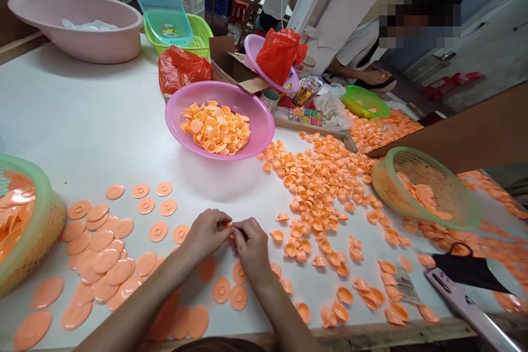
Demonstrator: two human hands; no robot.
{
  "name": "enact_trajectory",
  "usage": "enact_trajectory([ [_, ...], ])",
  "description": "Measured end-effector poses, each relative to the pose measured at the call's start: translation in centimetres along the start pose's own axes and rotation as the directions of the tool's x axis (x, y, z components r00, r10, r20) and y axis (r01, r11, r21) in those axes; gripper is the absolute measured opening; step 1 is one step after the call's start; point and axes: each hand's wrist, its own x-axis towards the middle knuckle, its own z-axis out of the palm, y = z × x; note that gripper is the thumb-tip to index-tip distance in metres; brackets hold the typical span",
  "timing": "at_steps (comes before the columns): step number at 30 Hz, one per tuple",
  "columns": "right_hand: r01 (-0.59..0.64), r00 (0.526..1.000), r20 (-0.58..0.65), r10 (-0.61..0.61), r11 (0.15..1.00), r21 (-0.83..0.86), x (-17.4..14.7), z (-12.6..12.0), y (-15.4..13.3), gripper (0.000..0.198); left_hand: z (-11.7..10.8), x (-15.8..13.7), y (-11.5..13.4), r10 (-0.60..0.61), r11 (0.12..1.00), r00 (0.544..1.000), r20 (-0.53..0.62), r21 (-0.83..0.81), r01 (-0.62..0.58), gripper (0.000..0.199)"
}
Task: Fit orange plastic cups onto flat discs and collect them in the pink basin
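Note:
My left hand [209, 235] and my right hand [251, 243] meet over the middle of the table, fingers closed in a pinch. Between their fingertips shows a bit of a small orange plastic piece [229, 225]; the fingers hide most of it. To the left lie many flat orange toy saucers [119, 270], some overlapping. Two or three saucers [221, 290] rest just below my hands. Right of my hands spreads a large pile of small orange toy cups [317, 176]. Ahead, a pink bowl [177, 140] holds joined-looking orange cups [216, 129].
A green basket [49, 242] of saucers stands at left, another green basket [429, 214] at right. A phone [462, 300] and black mask [470, 269] lie near the right edge. A pink tub [103, 47], red bags [183, 69] and a carton stand behind. Two people sit beyond.

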Motion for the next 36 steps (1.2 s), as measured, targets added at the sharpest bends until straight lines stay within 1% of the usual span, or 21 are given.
enact_trajectory([
  [2, -0.028, 1.0, 0.011, 0.028, 1.0, -0.007, 0.1, 0.0, -0.2, 0.016, 0.1, 0.3, 0.4, -0.026, 0.999, 0.999, -0.025, 0.024, 0.027, 0.015],
  [4, -0.142, 0.989, 0.056, 0.14, 0.988, 0.051, 0.2, 0.0, -0.4, 0.011, 0.2, 0.4, 0.4, -0.031, 0.999, 0.999, -0.014, 0.014, 0.031, 0.015],
  [6, -0.285, 0.955, 0.128, 0.269, 0.949, 0.133, 0.2, 0.0, -0.6, 0.011, 0.3, 0.3, 0.2, -0.035, 0.999, 0.999, 0.005, 0.014, 0.035, 0.014],
  [7, -0.334, 0.938, 0.158, 0.31, 0.929, 0.161, 0.3, 0.0, -0.7, 0.012, 0.2, 0.2, 0.0, -0.046, 0.999, 0.999, 0.009, 0.021, 0.046, 0.013],
  [8, -0.362, 0.927, 0.176, 0.332, 0.915, 0.178, 0.3, 0.1, -0.7, 0.012, 0.2, 0.1, -0.1, -0.064, 0.998, 0.998, 0.009, 0.031, 0.063, 0.013],
  [10, -0.377, 0.921, 0.183, 0.344, 0.905, 0.196, 0.3, 0.1, -0.9, 0.012, 0.2, 0.0, -0.3, -0.106, 0.994, 0.994, 0.007, 0.036, 0.105, 0.015],
  [12, -0.392, 0.916, 0.185, 0.356, 0.894, 0.218, 0.4, 0.2, -0.9, 0.013, 0.3, -0.1, -0.4, -0.135, 0.991, 0.991, 0.007, 0.007, 0.135, 0.017],
  [14, -0.42, 0.904, 0.203, 0.377, 0.873, 0.248, 0.5, 0.2, -1.0, 0.013, 0.4, 0.1, -0.5, -0.15, 0.989, 0.989, 0.01, -0.006, 0.15, 0.017],
  [16, -0.439, 0.892, 0.237, 0.384, 0.86, 0.259, 0.5, 0.1, -1.0, 0.012, 0.5, 0.2, -0.4, -0.149, 0.989, 0.989, 0.015, 0.017, 0.149, 0.016],
  [18, -0.416, 0.901, 0.245, 0.358, 0.873, 0.256, 0.3, -0.1, -1.0, 0.013, 0.4, 0.1, -0.2, -0.116, 0.993, 0.993, -0.006, -0.003, 0.116, 0.012],
  [19, -0.371, 0.92, 0.227, 0.319, 0.894, 0.25, 0.0, -0.3, -1.1, 0.013, 0.3, -0.1, 0.0, -0.102, 0.994, 0.994, -0.027, -0.052, 0.101, 0.016],
  [21, -0.207, 0.974, 0.14, 0.18, 0.954, 0.217, -0.7, -0.7, -1.3, 0.015, 0.0, -0.9, 0.5, -0.108, 0.971, 0.993, -0.037, -0.218, 0.097, 0.033],
  [22, -0.107, 0.992, 0.087, 0.092, 0.977, 0.186, -1.1, -0.9, -1.4, 0.015, -0.1, -1.4, 0.8, -0.121, 0.943, 0.993, -0.006, -0.313, 0.113, 0.038],
  [23, -0.016, 0.999, 0.043, 0.009, 0.989, 0.15, -1.5, -1.2, -1.6, 0.016, -0.2, -2.1, 1.1, -0.128, 0.907, 0.991, 0.043, -0.4, 0.134, 0.039],
  [25, 0.098, 0.995, -0.014, -0.098, 0.991, 0.089, -2.3, -1.8, -2.1, 0.016, -0.3, -3.3, 1.6, -0.085, 0.84, 0.989, 0.122, -0.525, 0.137, 0.033],
  [26, 0.122, 0.992, -0.031, -0.12, 0.99, 0.077, -2.5, -2.1, -2.4, 0.014, -0.3, -3.9, 1.8, -0.049, 0.82, 0.992, 0.12, -0.562, 0.109, 0.03],
  [27, 0.133, 0.991, -0.041, -0.13, 0.988, 0.077, -2.7, -2.4, -2.7, 0.013, -0.2, -4.4, 1.8, -0.016, 0.81, 0.996, 0.092, -0.583, 0.067, 0.029],
  [30, 0.12, 0.993, -0.001, -0.121, 0.986, 0.118, -2.9, -3.2, -3.4, 0.023, 0.0, -5.3, 1.8, 0.055, 0.814, 0.998, -0.007, -0.578, -0.049, 0.029],
  [31, 0.109, 0.993, 0.027, -0.114, 0.985, 0.132, -2.8, -3.4, -3.7, 0.025, 0.1, -5.4, 1.7, 0.071, 0.82, 0.997, -0.016, -0.569, -0.068, 0.029],
  [33, 0.094, 0.993, 0.055, -0.103, 0.985, 0.146, -2.7, -3.7, -4.0, 0.022, 0.2, -5.6, 1.6, 0.096, 0.834, 0.995, -0.009, -0.546, -0.085, 0.031],
  [36, 0.08, 0.996, 0.014, -0.083, 0.987, 0.137, -2.5, -3.9, -4.4, 0.018, 0.6, -6.0, 1.6, 0.098, 0.875, 0.994, -0.044, -0.472, -0.107, 0.031],
])
